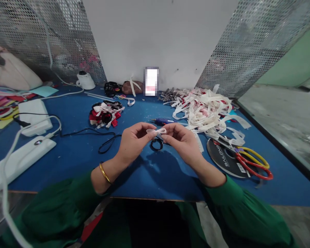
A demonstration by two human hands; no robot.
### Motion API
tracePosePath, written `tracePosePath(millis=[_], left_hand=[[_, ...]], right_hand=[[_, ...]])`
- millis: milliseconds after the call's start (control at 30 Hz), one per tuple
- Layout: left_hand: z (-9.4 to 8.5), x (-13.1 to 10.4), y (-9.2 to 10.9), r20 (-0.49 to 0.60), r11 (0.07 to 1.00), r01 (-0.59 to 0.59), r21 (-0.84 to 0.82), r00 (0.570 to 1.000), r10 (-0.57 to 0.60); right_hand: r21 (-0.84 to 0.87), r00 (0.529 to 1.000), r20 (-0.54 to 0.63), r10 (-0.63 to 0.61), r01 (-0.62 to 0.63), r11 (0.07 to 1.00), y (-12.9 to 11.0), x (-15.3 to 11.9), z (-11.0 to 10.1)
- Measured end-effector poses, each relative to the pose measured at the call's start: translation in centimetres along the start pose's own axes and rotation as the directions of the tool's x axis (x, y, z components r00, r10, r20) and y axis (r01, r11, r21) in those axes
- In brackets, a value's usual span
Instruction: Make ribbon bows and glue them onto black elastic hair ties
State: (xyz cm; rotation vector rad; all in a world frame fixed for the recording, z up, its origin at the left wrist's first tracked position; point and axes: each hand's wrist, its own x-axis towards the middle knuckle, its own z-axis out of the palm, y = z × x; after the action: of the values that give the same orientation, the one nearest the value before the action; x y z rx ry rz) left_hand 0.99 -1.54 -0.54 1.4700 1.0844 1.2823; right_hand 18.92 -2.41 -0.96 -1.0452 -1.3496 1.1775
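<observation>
A small white ribbon bow [160, 131] is held over the middle of the blue table, pinched from both sides. My left hand [134, 142] grips its left loop between thumb and fingers. On the other side, my right hand [183, 140] pinches the right loop. A black ring-shaped band [156, 145] shows just below the bow; whether it touches the bow I cannot tell. Behind my hands lies a glue gun [165, 121] with a dark blue body.
White ribbon pieces [206, 108] heap at back right, near scissors [253, 162] on a black spool [224, 158]. Finished-looking bows [105, 113] pile at back left. A power strip [23, 162] and cables occupy the left. A phone [151, 82] leans against the back panel.
</observation>
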Motion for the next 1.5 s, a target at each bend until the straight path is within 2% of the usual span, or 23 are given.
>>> tracePosePath(millis=[233,567,700,800,900,1000,1067,1267,1500], left_hand=[[0.0,-0.4,0.3,0.022,0.984,-0.106,0.143,0.994,0.104],[0.1,-0.5,-0.3,0.104,0.967,-0.115,0.227,0.990,0.093],[0.2,-0.4,0.0,0.177,0.987,-0.064,0.146,0.983,0.037],[0.2,-0.2,0.4,0.240,0.999,0.046,-0.004,0.970,-0.044],[0.1,-0.1,0.7,0.246,0.978,0.180,-0.101,0.957,-0.151],[0.2,-0.1,0.8,0.281,0.970,0.214,-0.114,0.944,-0.175],[0.3,-0.3,0.8,0.270,0.978,0.183,-0.101,0.951,-0.151],[0.6,-0.5,0.5,0.110,0.991,0.110,-0.079,0.989,-0.101],[0.3,-0.3,0.2,0.119,0.990,0.143,-0.015,0.983,-0.140]], right_hand=[[0.182,0.989,0.013,0.146,-0.146,0.972,-0.5,0.0,-0.1],[0.326,0.960,0.037,0.276,-0.273,0.905,-0.1,0.1,0.0],[0.371,0.955,0.055,0.291,-0.290,0.882,0.0,0.1,0.0],[0.370,0.961,0.090,0.263,-0.277,0.886,0.0,0.0,0.2],[0.344,0.964,0.114,0.241,-0.266,0.901,0.1,-0.1,0.3],[0.306,0.964,0.134,0.229,-0.260,0.916,0.0,-0.2,0.4],[0.278,0.964,0.146,0.223,-0.257,0.926,0.0,-0.3,0.5],[0.282,0.954,0.156,0.254,-0.290,0.914,0.2,-0.3,0.8],[0.303,0.949,0.168,0.268,-0.308,0.902,0.2,-0.3,0.6]])
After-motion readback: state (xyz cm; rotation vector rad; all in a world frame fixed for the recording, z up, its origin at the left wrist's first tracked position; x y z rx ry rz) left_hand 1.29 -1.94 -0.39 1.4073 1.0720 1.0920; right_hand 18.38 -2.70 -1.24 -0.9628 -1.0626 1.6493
